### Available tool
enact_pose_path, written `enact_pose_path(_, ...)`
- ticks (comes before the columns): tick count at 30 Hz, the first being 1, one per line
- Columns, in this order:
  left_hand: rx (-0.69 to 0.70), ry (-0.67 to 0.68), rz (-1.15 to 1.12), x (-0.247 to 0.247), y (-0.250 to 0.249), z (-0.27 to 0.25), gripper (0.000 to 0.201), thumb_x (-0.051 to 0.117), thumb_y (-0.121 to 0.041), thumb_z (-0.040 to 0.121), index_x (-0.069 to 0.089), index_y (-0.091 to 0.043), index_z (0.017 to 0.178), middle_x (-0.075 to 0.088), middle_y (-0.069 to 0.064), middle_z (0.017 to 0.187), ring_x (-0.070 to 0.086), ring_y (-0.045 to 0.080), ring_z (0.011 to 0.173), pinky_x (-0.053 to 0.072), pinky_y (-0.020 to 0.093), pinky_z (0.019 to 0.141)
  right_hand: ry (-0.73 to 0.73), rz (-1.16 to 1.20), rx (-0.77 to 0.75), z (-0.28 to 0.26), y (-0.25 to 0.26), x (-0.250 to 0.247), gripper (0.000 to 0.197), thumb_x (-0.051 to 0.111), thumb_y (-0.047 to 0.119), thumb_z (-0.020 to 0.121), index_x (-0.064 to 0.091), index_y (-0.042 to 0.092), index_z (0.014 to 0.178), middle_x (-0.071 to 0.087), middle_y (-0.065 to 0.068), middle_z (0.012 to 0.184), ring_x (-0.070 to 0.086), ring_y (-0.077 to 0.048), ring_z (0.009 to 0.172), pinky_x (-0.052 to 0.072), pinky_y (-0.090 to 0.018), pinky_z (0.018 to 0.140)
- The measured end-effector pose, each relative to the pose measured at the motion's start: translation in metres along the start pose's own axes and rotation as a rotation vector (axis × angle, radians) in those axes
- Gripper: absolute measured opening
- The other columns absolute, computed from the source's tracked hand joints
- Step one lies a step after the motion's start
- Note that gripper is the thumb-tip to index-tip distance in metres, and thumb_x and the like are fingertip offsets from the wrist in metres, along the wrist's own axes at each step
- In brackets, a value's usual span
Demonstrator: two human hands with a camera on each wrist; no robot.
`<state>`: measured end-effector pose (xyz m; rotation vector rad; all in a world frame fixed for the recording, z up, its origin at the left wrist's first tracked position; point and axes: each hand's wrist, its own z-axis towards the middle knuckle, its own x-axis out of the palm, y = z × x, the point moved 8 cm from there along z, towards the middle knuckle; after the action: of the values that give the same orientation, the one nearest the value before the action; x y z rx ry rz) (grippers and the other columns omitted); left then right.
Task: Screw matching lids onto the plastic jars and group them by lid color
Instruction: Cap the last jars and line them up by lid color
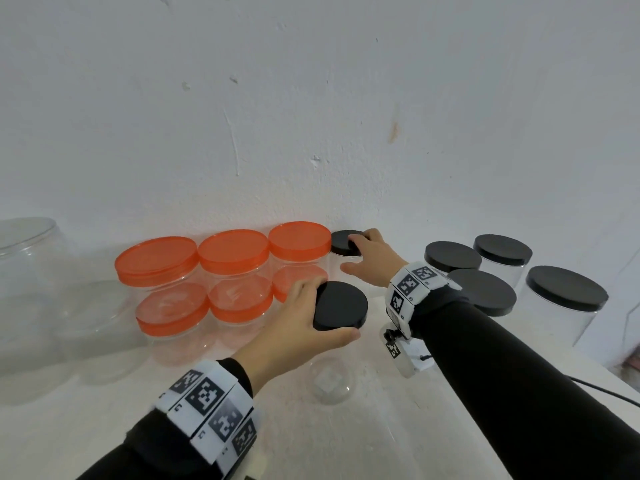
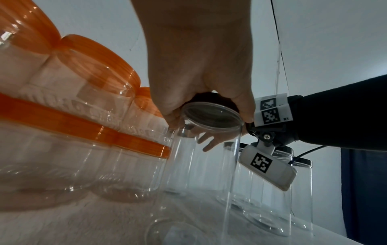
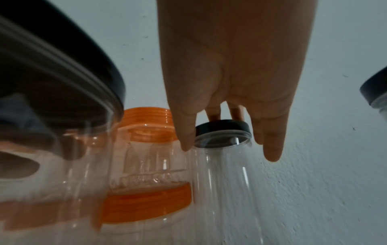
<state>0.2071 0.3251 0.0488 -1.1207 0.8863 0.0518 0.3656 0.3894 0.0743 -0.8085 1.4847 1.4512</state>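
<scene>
1. Near black-lidded jar point(image 1: 341, 306): clear, upright, capped, front centre.
2. Far black-lidded jar point(image 1: 344, 242): clear, upright, by the wall, just beside the orange-lidded jars point(image 1: 221, 271).
3. Orange-lidded jars: six, stacked two-high, left.
4. Four black-lidded jars point(image 1: 485, 292): grouped right.

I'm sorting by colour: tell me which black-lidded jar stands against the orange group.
The black-lidded jar under the right hand, touching the rear orange-lidded jar by the wall; the other black-lidded jars stand apart on the right.

Orange lids point(image 1: 234, 250), black lids point(image 1: 453, 256), clear jars point(image 1: 29, 251) (checkered black-and-white wristbands point(image 1: 207, 403))
</scene>
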Motion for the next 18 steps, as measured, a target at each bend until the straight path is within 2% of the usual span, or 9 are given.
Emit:
enact_pose_path(2, -0.007, 0.005, 0.000, 0.000, 0.001, 0.000, 0.087, 0.073, -0.055, 0.075, 0.026, -0.030, 0.143, 0.029, -0.016, 0.130, 0.042, 0.005, 0.117, 0.042, 0.019, 0.091, 0.037, -0.038, -0.011, -0.002, -0.001, 0.002, 0.065, 0.057, 0.030, 0.093, 0.027, 0.014, 0.147, 0.017, -0.009, 0.153, 0.038, -0.035, 0.130, 0.039, -0.040, 0.104)
enact_pose_path(5, -0.017, 0.009, -0.030, 0.000, 0.004, 0.000, 0.088, 0.074, -0.056, 0.073, 0.027, -0.032, 0.143, 0.030, -0.017, 0.130, 0.042, 0.001, 0.116, 0.043, 0.018, 0.089, 0.069, -0.091, -0.026, -0.007, -0.002, 0.004, 0.070, 0.056, 0.030, 0.093, 0.018, 0.018, 0.151, 0.008, -0.008, 0.157, 0.030, -0.037, 0.134, 0.038, -0.040, 0.100)
enact_pose_path(8, -0.021, 0.000, -0.037, -0.001, 0.003, 0.000, 0.085, 0.073, -0.058, 0.069, 0.029, -0.036, 0.138, 0.032, -0.018, 0.129, 0.040, -0.004, 0.115, 0.042, 0.015, 0.087, 0.074, -0.132, -0.043, -0.013, -0.002, 0.003, 0.068, 0.054, 0.030, 0.094, 0.018, 0.019, 0.151, 0.013, -0.010, 0.154, 0.030, -0.036, 0.131, 0.039, -0.038, 0.094)
enact_pose_path(11, -0.044, -0.002, -0.053, 0.000, 0.002, -0.001, 0.079, 0.073, -0.058, 0.067, 0.029, -0.044, 0.132, 0.032, -0.022, 0.128, 0.040, -0.007, 0.115, 0.040, 0.012, 0.083, 0.083, -0.120, -0.034, -0.015, -0.003, 0.000, 0.065, 0.054, 0.032, 0.094, 0.022, 0.018, 0.148, 0.019, -0.014, 0.148, 0.035, -0.037, 0.127, 0.040, -0.040, 0.096)
enact_pose_path(15, -0.086, -0.014, -0.068, 0.001, 0.002, -0.005, 0.076, 0.072, -0.059, 0.064, 0.025, -0.055, 0.123, 0.029, -0.035, 0.123, 0.040, -0.011, 0.114, 0.041, 0.010, 0.080, 0.051, 0.029, 0.021, -0.013, -0.006, -0.005, 0.064, 0.059, 0.032, 0.092, 0.026, 0.016, 0.145, 0.029, -0.016, 0.137, 0.046, -0.037, 0.117, 0.043, -0.040, 0.097)
enact_pose_path(18, -0.110, -0.024, -0.078, 0.001, 0.001, -0.006, 0.075, 0.072, -0.060, 0.062, 0.026, -0.058, 0.122, 0.029, -0.034, 0.126, 0.040, -0.011, 0.114, 0.041, 0.010, 0.082, 0.025, 0.177, 0.038, -0.010, -0.007, 0.000, 0.063, 0.060, 0.026, 0.093, 0.026, 0.017, 0.146, 0.033, -0.018, 0.135, 0.051, -0.039, 0.113, 0.045, -0.039, 0.097)
